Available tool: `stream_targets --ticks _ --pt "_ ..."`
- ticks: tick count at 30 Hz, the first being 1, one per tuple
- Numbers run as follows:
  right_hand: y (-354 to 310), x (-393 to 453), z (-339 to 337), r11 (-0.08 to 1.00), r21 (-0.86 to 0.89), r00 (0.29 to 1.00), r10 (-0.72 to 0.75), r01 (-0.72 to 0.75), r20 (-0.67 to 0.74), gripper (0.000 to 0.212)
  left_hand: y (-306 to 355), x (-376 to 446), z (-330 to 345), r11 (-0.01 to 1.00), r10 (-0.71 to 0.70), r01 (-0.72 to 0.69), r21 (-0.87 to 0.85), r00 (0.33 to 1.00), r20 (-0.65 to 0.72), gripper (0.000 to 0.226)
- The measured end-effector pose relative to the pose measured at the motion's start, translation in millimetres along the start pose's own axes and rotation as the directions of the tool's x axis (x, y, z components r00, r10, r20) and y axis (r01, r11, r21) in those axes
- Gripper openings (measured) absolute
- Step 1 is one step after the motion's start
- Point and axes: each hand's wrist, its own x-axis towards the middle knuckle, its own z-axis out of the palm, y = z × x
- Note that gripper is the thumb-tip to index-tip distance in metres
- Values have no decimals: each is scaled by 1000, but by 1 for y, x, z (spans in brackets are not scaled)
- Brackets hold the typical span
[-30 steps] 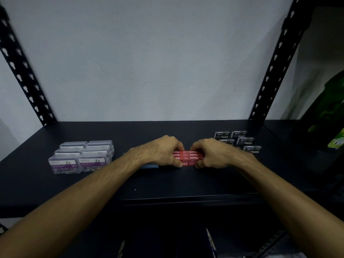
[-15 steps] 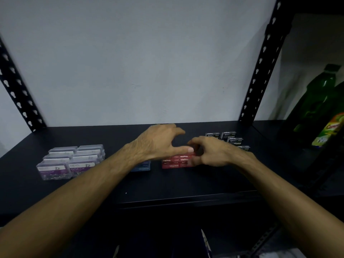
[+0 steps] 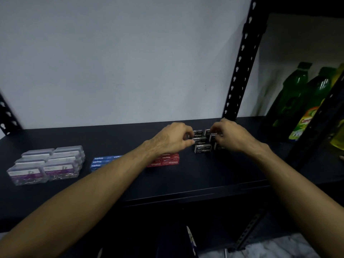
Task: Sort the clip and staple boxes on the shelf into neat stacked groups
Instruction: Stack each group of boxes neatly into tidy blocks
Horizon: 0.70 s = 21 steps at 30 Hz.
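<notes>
On the dark shelf (image 3: 186, 179) the boxes lie in four groups. At the left stand clear paper clip boxes (image 3: 46, 164) in stacks. Blue staple boxes (image 3: 101, 162) sit beside them, then red staple boxes (image 3: 170, 160), both partly hidden by my left forearm. At the back right are the black staple boxes (image 3: 202, 148). My left hand (image 3: 171, 139) has curled fingers pinching the left side of this black group. My right hand (image 3: 233, 136) grips it from the right, with fingertips on a rear box.
A black slotted upright (image 3: 240, 67) rises just behind the black boxes. Green bottles (image 3: 296, 94) stand on the neighbouring shelf at the right. Another upright (image 3: 7, 116) is at the far left. A white wall backs the shelf.
Both hands left the red staple boxes and moved right and back to the black staple boxes. The view has swung to the right.
</notes>
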Motion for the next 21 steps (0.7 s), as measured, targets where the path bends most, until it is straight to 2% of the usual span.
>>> stream_targets --ticks 5,9,14,21 --pt "24 0 5 996 -76 997 51 -46 62 27 17 10 14 998 30 -31 59 999 16 33" --pt "34 1 11 995 -92 990 51 -39 134 20 25 19 24 998 -1 0 58 1000 15 33" --pt "33 3 16 1000 -4 987 11 -10 162 14 28 24 39 998 -62 61 10 995 75 19" --pt "29 2 18 993 101 983 -73 57 169 17 24 26 47 993 -80 83 -87 996 37 11"
